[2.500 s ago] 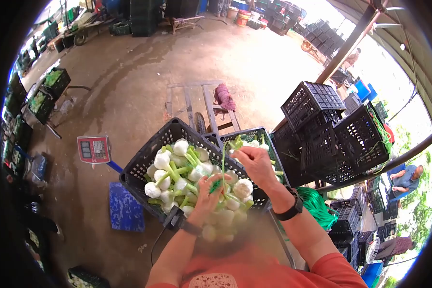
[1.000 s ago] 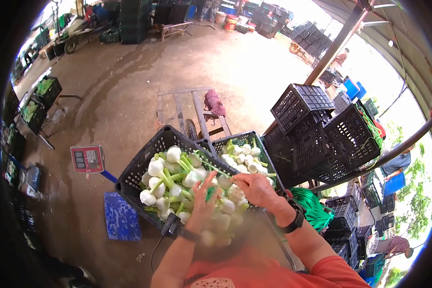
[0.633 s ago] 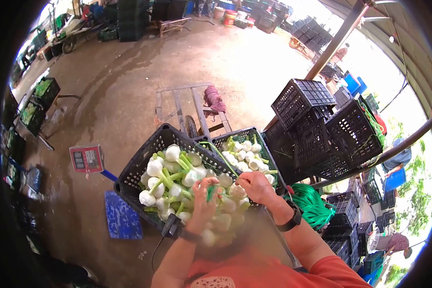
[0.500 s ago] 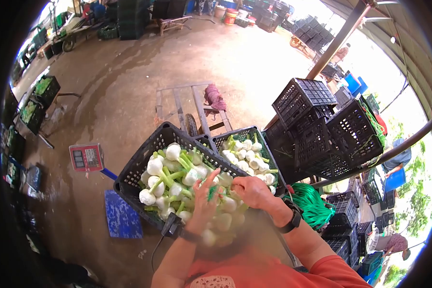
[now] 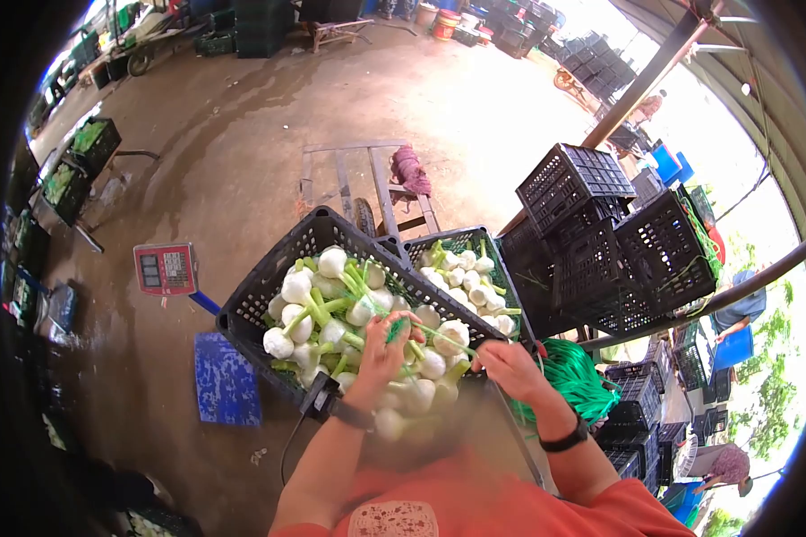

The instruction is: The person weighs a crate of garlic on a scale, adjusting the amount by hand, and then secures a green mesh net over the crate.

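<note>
Fresh garlic bulbs [image 5: 295, 286] with cut green stems fill a black plastic crate [image 5: 282, 242] in front of me. My left hand [image 5: 387, 351] is closed over the bulbs, with a bit of green netting-like material and green stems at its fingers. My right hand [image 5: 510, 369] pinches the end of a thin green strand [image 5: 446, 338] at the crate's right side. That strand stretches between the two hands above the bulbs. Beside my right forearm hangs a bundle of bright green strips [image 5: 569, 380]. The lower crate part is blurred.
A second crate of garlic [image 5: 470, 282] adjoins on the right, near stacked black crates [image 5: 591, 224]. To the left are a red scale display [image 5: 165, 268] and a blue platform [image 5: 227, 380]. A wooden cart [image 5: 376, 188] stands ahead. Other people [image 5: 743, 291] are at far right.
My right hand has moved right and down, away from my left, drawing out the green strand between them. My left hand's raised finger has curled in. The view has shifted slightly.
</note>
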A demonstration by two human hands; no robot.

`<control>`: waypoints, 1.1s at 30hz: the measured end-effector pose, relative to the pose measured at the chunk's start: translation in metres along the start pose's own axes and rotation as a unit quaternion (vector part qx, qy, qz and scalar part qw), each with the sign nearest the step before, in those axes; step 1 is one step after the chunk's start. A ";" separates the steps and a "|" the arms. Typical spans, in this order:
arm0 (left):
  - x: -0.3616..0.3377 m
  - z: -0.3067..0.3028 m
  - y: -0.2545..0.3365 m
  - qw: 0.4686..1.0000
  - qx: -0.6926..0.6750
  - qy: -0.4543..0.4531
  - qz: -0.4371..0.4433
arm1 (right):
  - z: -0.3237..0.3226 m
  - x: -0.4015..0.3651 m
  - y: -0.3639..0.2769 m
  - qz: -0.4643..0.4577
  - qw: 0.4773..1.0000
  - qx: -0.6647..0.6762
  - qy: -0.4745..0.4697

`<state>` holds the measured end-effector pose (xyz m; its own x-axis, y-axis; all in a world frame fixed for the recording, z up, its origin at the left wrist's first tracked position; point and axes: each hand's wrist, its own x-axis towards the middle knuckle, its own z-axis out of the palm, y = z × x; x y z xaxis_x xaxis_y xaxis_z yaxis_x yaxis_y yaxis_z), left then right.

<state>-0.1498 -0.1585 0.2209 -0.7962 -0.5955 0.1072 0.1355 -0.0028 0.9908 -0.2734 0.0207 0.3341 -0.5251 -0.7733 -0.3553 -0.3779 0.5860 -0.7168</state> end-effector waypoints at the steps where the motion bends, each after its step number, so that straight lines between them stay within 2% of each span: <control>1: 0.001 0.000 0.001 1.000 0.000 0.002 0.001 | 0.004 -0.017 0.015 0.041 0.998 0.031 -0.024; 2: 0.002 0.001 0.001 0.998 -0.049 0.004 -0.028 | 0.012 -0.034 0.030 0.081 0.994 0.062 -0.048; 4: 0.004 0.001 0.001 0.988 -0.140 -0.005 -0.067 | 0.038 -0.065 0.034 0.004 0.996 0.008 -0.093; 6: 0.004 0.003 0.004 0.989 -0.115 -0.001 -0.093 | 0.079 -0.069 0.045 -0.061 0.987 -0.037 -0.142; 8: 0.009 0.004 0.007 0.992 -0.051 0.006 -0.118 | 0.101 -0.060 0.006 -0.025 0.973 0.004 -0.229; 9: 0.012 0.006 0.012 0.992 -0.046 0.006 -0.117 | 0.114 -0.056 -0.004 -0.113 0.969 0.057 -0.212; 10: 0.016 0.009 0.017 0.985 0.093 -0.014 -0.142 | 0.132 -0.052 -0.015 -0.201 0.954 0.111 -0.194; 11: 0.018 0.011 0.022 0.959 0.229 -0.033 -0.166 | 0.183 -0.018 0.013 -0.158 0.939 0.179 -0.249; 12: 0.023 0.012 0.010 0.927 0.347 -0.051 -0.134 | 0.186 -0.012 -0.011 -0.163 0.921 0.255 -0.244; 13: 0.026 0.014 0.008 0.925 0.354 -0.047 -0.133 | 0.219 0.006 -0.017 -0.096 0.897 0.384 -0.193; 14: 0.027 0.019 0.008 0.908 0.404 -0.039 -0.105 | 0.250 0.022 -0.023 -0.025 0.852 0.504 -0.142; 16: 0.026 0.032 0.017 0.854 0.512 -0.025 -0.090 | 0.229 0.013 -0.095 0.008 0.738 0.649 -0.181; 17: 0.024 0.034 0.027 0.845 0.527 -0.036 -0.086 | 0.241 0.019 -0.098 0.009 0.738 0.646 -0.194; 19: 0.021 0.040 0.030 0.840 0.535 -0.008 -0.089 | 0.266 0.031 -0.100 0.182 0.764 0.569 -0.243; 20: 0.019 0.039 0.030 0.841 0.533 0.001 -0.097 | 0.267 0.009 -0.089 0.186 0.765 0.562 -0.252; 22: 0.017 0.040 0.029 0.832 0.551 -0.007 -0.065 | 0.218 -0.062 -0.062 0.018 0.790 0.533 -0.301; 23: 0.016 0.042 0.026 0.836 0.543 0.004 -0.074 | 0.187 -0.062 -0.049 -0.111 0.813 0.362 -0.442; 24: 0.016 0.043 0.022 0.839 0.541 0.020 -0.048 | 0.153 -0.058 -0.039 -0.234 0.777 0.170 -0.559; 25: 0.015 0.044 0.019 0.840 0.540 0.036 -0.026 | 0.126 -0.057 -0.033 -0.273 0.773 0.131 -0.558; 26: 0.015 0.046 0.023 0.830 0.556 0.027 -0.043 | 0.097 -0.057 -0.031 -0.312 0.767 0.094 -0.554; 28: 0.016 0.059 0.015 0.818 0.570 0.049 -0.061 | 0.027 -0.039 -0.060 -0.191 0.812 0.090 -0.544; 29: 0.017 0.064 0.013 0.802 0.590 0.063 -0.067 | 0.008 -0.036 -0.064 -0.161 0.873 0.118 -0.446; 30: 0.019 0.064 0.019 0.801 0.588 0.028 -0.109 | -0.007 -0.032 -0.083 -0.077 0.919 0.162 -0.350; 31: 0.016 0.066 0.017 0.803 0.586 0.028 -0.107 | -0.009 -0.019 -0.096 -0.099 0.963 0.058 -0.245; 32: 0.011 0.068 0.014 0.795 0.600 0.038 -0.083 | 0.001 -0.004 -0.110 -0.148 0.972 0.024 -0.182; 33: 0.007 0.069 0.011 0.786 0.614 0.048 -0.060 | 0.016 0.014 -0.112 -0.190 0.967 0.000 -0.170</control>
<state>-0.1946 -0.1075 0.2387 -0.7036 -0.7081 0.0596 -0.6548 0.6786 0.3326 -0.2262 -0.0593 0.4003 -0.0664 -0.9678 -0.2429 -0.4940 0.2434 -0.8347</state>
